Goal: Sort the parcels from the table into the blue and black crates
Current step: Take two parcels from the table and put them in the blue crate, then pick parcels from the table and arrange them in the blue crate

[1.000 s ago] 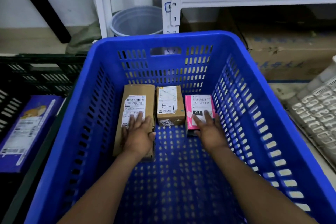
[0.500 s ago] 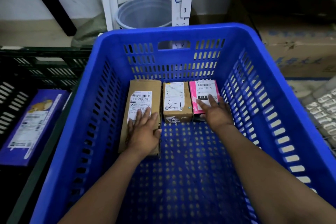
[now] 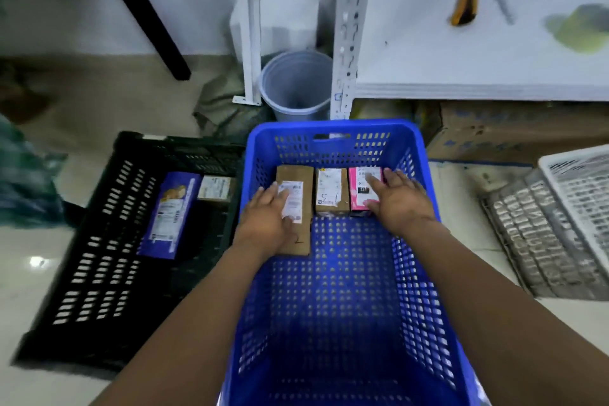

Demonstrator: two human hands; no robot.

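On floor (image 3: 23, 277): blue crate (image 3: 333, 126), black crate (image 3: 99, 277)

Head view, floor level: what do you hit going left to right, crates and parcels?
black crate → purple parcel → small tan parcel → blue crate, left wall → long brown parcel → short brown parcel → pink parcel → stack of white crates

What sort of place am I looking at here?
Probably a small parcel sorting or stock room: labelled parcels lie in a blue crate and a black crate on the floor, beside a white slotted metal shelving rack with a cardboard carton under it.
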